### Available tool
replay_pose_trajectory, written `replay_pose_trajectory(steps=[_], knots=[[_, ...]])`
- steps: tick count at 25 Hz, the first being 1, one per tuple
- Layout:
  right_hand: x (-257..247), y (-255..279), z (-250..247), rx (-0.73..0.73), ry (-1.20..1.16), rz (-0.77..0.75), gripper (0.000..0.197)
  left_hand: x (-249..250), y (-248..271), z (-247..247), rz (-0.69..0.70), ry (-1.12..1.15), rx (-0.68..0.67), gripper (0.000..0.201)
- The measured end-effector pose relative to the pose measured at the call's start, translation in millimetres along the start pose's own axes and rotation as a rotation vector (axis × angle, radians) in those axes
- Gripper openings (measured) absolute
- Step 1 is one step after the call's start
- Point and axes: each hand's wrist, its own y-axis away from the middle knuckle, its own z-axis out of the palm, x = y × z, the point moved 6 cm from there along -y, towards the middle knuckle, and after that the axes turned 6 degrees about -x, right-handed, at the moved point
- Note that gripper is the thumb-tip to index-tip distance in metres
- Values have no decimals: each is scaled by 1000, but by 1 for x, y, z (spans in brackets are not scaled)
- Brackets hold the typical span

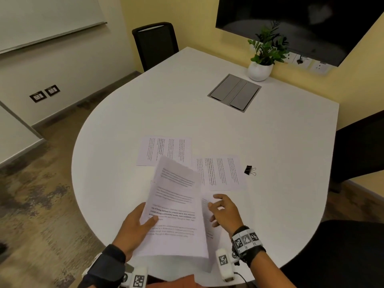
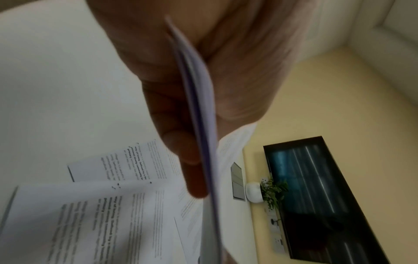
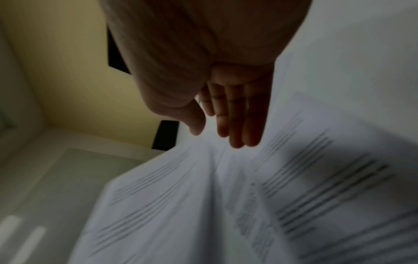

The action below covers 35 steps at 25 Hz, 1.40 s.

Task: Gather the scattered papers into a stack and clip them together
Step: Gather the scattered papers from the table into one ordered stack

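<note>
A: Head view: our left hand (image 1: 133, 225) pinches the stack (image 1: 176, 208); right hand (image 1: 225, 209) hovers, fingers loose, holding nothing. 2 sheets (image 1: 166, 151) and the clip (image 1: 250, 170) lie beyond.

B: Left wrist: thumb (image 2: 181, 142) clamps the stack's edge (image 2: 203, 125). Right wrist: fingers (image 3: 237, 116) straight. We judge the one-edge grip could let pages fan.

white table (image 1: 145, 104), potted plant (image 1: 262, 59), black chair (image 1: 154, 43), wall screen (image 1: 311, 23)

2 loose sheets (image 1: 165, 151) (image 1: 221, 172), 1 held bundle (image 1: 176, 206), 1 binder clip (image 1: 250, 170).

Printed text on the papers (image 1: 176, 204) is too blurred to read.
</note>
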Motion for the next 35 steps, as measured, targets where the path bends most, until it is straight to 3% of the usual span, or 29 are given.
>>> replay_pose_trajectory(steps=[4, 7, 14, 16, 20, 26, 33, 35], knots=[[70, -25, -30, 35, 434, 202, 61, -12, 8, -28, 22, 36, 182, 32], [100, -42, -42, 33, 620, 268, 88, -23, 17, -40, 2, 98, 263, 38], [93, -88, -29, -20, 828, 228, 143, -43, 37, -59, -58, 172, 358, 39], [94, -96, -23, -33, 931, 245, 151, -51, 42, -64, -83, 190, 371, 35], [92, -96, -13, -9, 1101, 244, 135, -62, 48, -69, -84, 222, 381, 39], [89, -90, -8, 2, 1074, 234, 103, -66, 44, -69, -71, 246, 351, 43], [106, -63, -16, 129, 372, 202, 37, -61, 38, -66, -62, 261, 319, 39], [102, -50, -26, 154, 255, 166, 29, -58, 36, -65, -51, 262, 321, 40]])
